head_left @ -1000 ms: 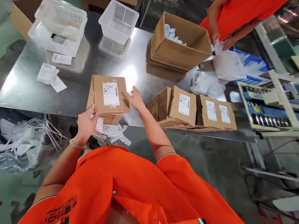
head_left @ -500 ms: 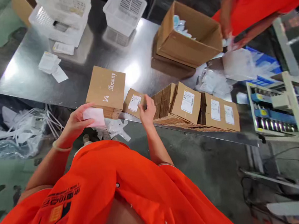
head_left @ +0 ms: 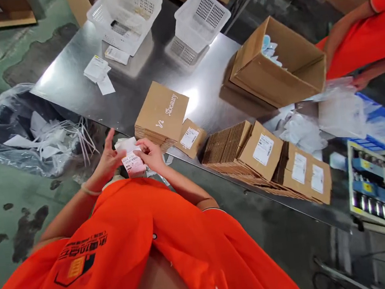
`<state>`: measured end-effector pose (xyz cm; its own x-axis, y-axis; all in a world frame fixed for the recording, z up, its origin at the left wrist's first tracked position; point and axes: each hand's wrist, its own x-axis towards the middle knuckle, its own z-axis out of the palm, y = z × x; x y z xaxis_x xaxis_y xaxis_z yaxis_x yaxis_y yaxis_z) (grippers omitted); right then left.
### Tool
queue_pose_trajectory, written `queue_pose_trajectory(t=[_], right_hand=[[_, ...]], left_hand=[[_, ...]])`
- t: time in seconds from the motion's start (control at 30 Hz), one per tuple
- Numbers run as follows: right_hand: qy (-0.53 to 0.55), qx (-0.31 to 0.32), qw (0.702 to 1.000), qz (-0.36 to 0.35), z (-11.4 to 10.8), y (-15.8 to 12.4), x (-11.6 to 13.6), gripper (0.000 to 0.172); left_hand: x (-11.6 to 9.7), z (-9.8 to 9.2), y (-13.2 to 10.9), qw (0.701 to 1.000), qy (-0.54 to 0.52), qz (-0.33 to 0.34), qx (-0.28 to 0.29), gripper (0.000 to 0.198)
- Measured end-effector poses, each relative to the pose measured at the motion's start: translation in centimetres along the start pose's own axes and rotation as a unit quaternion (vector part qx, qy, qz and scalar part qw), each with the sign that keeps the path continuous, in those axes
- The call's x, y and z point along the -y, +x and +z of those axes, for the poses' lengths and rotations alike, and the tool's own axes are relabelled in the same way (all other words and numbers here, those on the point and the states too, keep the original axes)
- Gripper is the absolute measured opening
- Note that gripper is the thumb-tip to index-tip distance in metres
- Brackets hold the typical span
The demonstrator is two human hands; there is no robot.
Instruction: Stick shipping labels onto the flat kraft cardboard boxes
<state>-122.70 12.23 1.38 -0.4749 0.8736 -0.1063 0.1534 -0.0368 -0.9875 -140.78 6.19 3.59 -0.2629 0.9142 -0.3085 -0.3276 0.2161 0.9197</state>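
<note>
Close to my body, my left hand (head_left: 109, 161) and my right hand (head_left: 150, 154) meet over a small white-and-pink sheet with a printed barcode label (head_left: 134, 164). My right fingers pinch that label, while my left hand grips its edge with the fingers spread. A white paper backing (head_left: 126, 145) sticks out above it. Just beyond my hands, at the steel table's edge, lies a stack of flat kraft mailer boxes printed "Sbeauty" (head_left: 161, 113). A smaller labelled kraft stack (head_left: 190, 140) sits to its right, apart from my right hand.
Labelled flat box stacks (head_left: 261, 150) line the steel table (head_left: 186, 89), with an open carton (head_left: 275, 63) behind them. White plastic baskets (head_left: 201, 20) and papers (head_left: 97, 72) stand far left. A co-worker (head_left: 364, 36) stands right, near clear plastic (head_left: 342, 113). A waste bag (head_left: 25, 140) lies left.
My right hand has left the small labelled stack and come back to the sheet, which now sits between both hands. The view has swung, shifting the table's contents rightward.
</note>
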Motion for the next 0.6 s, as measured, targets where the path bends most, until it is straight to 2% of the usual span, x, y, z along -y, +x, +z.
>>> queue_pose_trajectory(t=[0.1,0.2,0.33,0.43,0.5,0.6], right_hand=[[-0.026,0.007,1.000,-0.001,-0.1,0.3,0.1,0.025],[-0.062,-0.008,0.998,-0.012,-0.6,-0.2,-0.1,0.023],[-0.169,-0.044,0.980,-0.100,-1.8,-2.4,0.5,0.014],[-0.228,-0.091,0.954,-0.172,-3.9,-3.0,2.3,0.018],[-0.241,-0.162,0.940,-0.179,-6.5,-1.2,3.9,0.016],[-0.256,-0.258,0.922,-0.136,-11.7,5.0,5.7,0.008]], left_hand=[[0.8,1.0,-1.1,0.998,0.037,-0.031,0.028,0.094],[0.8,1.4,-0.3,0.995,0.087,-0.031,0.029,0.080],[0.1,1.8,1.2,0.982,0.160,-0.047,0.087,0.071],[-0.1,2.5,1.5,0.975,0.155,-0.083,0.137,0.061],[-0.1,3.3,1.5,0.969,0.133,-0.124,0.169,0.057],[0.0,4.8,1.5,0.963,0.091,-0.179,0.181,0.058]])
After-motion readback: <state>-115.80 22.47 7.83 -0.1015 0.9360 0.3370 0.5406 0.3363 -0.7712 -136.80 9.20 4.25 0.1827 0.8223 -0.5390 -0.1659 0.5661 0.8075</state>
